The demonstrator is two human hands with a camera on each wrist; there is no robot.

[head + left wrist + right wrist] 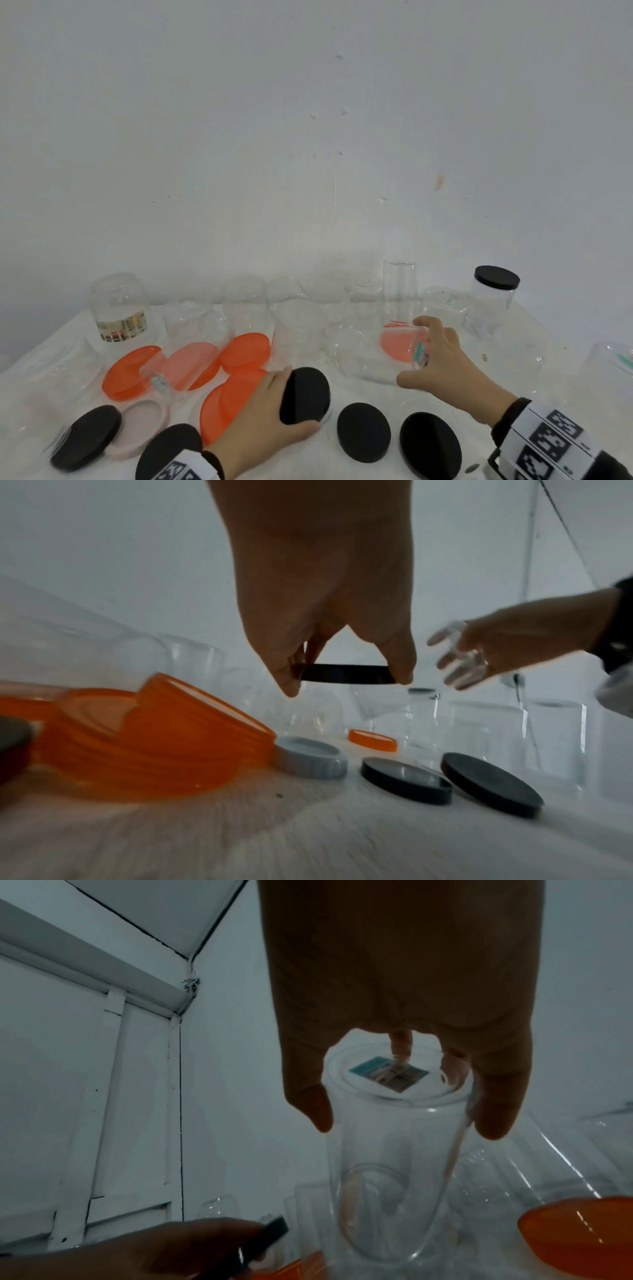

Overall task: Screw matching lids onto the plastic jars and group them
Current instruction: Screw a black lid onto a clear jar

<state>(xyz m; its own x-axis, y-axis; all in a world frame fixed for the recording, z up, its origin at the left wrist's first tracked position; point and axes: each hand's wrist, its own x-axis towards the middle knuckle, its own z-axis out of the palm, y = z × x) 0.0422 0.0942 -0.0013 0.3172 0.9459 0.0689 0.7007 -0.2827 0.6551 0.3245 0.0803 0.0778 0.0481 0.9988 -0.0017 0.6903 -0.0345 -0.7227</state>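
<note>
My left hand [296, 399] pinches a black lid [305, 395] by its rim between thumb and fingers, lifted just above the white table. In the left wrist view the black lid [346, 673] hangs level between the fingertips of that left hand [346, 681]. My right hand [411, 351] grips the base end of a clear plastic jar [370, 356], which is tilted on its side with its mouth toward the left. In the right wrist view the right hand [407, 1127] wraps the clear jar [387, 1164], which has a blue label [388, 1074] on its bottom.
Several orange lids [137, 371] lie at the left and middle, and black lids [363, 431] along the front edge. Several clear jars stand along the back wall, one with a printed label [121, 325]. A jar capped in black [493, 301] stands at the back right.
</note>
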